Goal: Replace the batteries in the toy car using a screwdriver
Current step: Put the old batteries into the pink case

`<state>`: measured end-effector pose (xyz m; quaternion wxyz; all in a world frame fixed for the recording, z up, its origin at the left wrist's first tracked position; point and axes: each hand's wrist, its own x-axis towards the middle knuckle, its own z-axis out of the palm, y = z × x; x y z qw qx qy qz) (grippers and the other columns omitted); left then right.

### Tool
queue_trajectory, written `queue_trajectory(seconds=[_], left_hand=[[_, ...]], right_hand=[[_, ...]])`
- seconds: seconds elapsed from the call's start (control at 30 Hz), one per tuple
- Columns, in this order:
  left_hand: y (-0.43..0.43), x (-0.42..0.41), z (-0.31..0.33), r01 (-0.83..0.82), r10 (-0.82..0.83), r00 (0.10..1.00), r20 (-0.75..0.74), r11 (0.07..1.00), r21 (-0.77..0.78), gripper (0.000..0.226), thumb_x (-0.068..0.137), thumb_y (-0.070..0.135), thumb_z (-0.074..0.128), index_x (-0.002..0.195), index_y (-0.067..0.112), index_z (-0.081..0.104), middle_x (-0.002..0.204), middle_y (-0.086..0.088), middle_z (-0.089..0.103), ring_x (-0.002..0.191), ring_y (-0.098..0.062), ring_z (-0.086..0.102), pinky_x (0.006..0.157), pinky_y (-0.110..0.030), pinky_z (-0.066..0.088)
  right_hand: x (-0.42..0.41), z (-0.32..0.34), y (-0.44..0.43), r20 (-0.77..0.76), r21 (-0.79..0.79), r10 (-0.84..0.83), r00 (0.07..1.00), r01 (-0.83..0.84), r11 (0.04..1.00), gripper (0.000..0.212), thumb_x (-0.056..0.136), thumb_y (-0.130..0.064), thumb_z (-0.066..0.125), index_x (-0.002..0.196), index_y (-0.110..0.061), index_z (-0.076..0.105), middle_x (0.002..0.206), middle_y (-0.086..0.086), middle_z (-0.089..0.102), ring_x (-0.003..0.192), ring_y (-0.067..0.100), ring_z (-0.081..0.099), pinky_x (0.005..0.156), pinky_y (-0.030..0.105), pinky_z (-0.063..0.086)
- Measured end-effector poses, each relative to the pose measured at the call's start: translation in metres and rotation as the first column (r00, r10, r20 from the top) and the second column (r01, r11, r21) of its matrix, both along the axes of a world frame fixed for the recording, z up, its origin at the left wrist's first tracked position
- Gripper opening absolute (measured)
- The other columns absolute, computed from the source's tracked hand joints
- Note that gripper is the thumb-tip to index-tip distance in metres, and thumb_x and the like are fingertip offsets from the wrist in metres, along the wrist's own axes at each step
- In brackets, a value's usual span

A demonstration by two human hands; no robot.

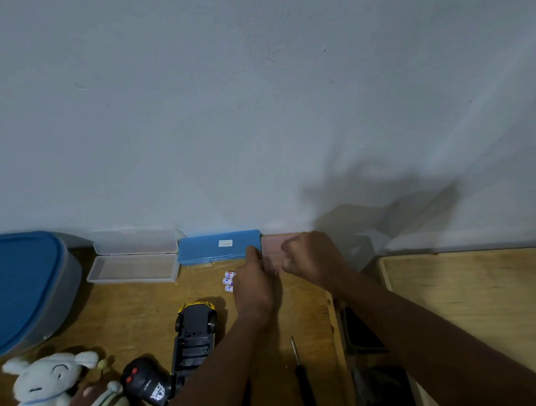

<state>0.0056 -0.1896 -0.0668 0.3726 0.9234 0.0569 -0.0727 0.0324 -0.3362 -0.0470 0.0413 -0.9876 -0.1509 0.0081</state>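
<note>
- Toy car (195, 332) is lying belly-up at the table's near side, its battery bay standing open, so the unscrewing looks done.
- Three batteries (229, 281) are waiting in a row just beyond it; refitting and closing seem left.
- Screwdriver (302, 373) is lying untouched to the right.
- Left hand (255, 283) is reaching straight-fingered to the pink case (273, 248) by the wall.
- Right hand (312, 259) is curling clenched over that case. Whether it is grasping anything, I cannot tell.
</note>
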Motion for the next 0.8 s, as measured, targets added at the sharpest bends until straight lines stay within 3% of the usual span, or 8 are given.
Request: queue_trajectory(seconds=[0.1,0.2,0.3,0.37,0.5,0.63,0.8], left_hand=[[0.002,0.0,-0.002,0.025,-0.025,1.0,-0.001,0.999,0.024,0.007,0.095,0.016,0.061,0.1,0.022,0.06,0.093,-0.003,0.074,0.083,-0.022,0.069,0.072,-0.037,0.057],[0.005,0.001,-0.004,0.065,-0.065,0.998,-0.006,0.996,0.054,0.018,0.097,0.008,0.058,0.096,0.017,0.073,0.095,-0.003,0.076,0.086,-0.017,0.068,0.076,-0.032,0.054],[0.007,0.001,-0.004,0.081,-0.08,0.996,-0.028,0.995,0.049,0.02,0.097,0.008,0.059,0.1,0.016,0.076,0.099,-0.003,0.077,0.089,-0.017,0.069,0.079,-0.028,0.052],[0.009,0.002,-0.005,0.086,-0.085,0.996,-0.029,0.995,0.05,0.02,0.096,0.009,0.059,0.1,0.017,0.077,0.099,-0.004,0.077,0.09,-0.018,0.069,0.08,-0.029,0.052],[0.013,0.003,-0.005,0.102,-0.102,0.995,-0.014,0.993,0.059,0.015,0.094,0.011,0.063,0.096,0.016,0.077,0.096,-0.004,0.077,0.09,-0.02,0.07,0.076,-0.025,0.046],[0.016,0.006,-0.008,0.128,-0.127,0.992,-0.011,0.989,0.069,0.012,0.093,0.015,0.066,0.095,0.019,0.077,0.094,-0.002,0.078,0.09,-0.019,0.07,0.079,-0.029,0.05],[0.019,0.008,-0.008,0.132,-0.133,0.991,0.01,0.99,0.057,0.01,0.091,0.017,0.068,0.09,0.02,0.078,0.089,-0.001,0.078,0.084,-0.019,0.07,0.077,-0.033,0.056]], right_hand=[[0.002,0.001,-0.011,-0.072,0.234,-0.119,0.99,0.133,0.963,0.026,0.085,-0.034,0.055,0.091,-0.016,0.073,0.086,0.004,0.074,0.078,0.024,0.067,0.068,0.032,0.051],[0.003,-0.007,-0.016,-0.011,0.444,-0.294,0.956,0.268,0.855,0.023,0.09,-0.029,0.063,0.108,-0.02,0.074,0.113,0.0,0.072,0.1,0.02,0.066,0.088,0.035,0.052],[0.006,-0.015,-0.011,0.072,0.57,-0.539,0.839,0.408,0.713,0.018,0.086,-0.024,0.071,0.103,-0.021,0.066,0.109,0.001,0.059,0.084,0.024,0.065,0.074,0.036,0.056],[0.006,-0.018,-0.005,0.078,0.57,-0.613,0.787,0.469,0.675,0.02,0.086,-0.024,0.072,0.094,-0.019,0.054,0.099,0.002,0.052,0.07,0.026,0.061,0.062,0.036,0.055],[0.002,-0.038,0.003,0.109,0.495,-0.55,0.828,0.435,0.752,0.018,0.092,-0.027,0.066,0.087,-0.017,0.052,0.083,0.002,0.057,0.064,0.023,0.058,0.055,0.033,0.051],[0.003,-0.062,0.01,0.132,0.36,-0.333,0.934,0.268,0.894,0.012,0.082,-0.024,0.072,0.08,-0.019,0.061,0.079,-0.001,0.065,0.07,0.026,0.063,0.063,0.035,0.051],[0.016,-0.065,0.012,0.079,0.246,-0.187,0.979,0.162,0.955,0.012,0.083,-0.039,0.067,0.091,-0.03,0.066,0.09,-0.01,0.071,0.078,0.014,0.064,0.067,0.029,0.048]])
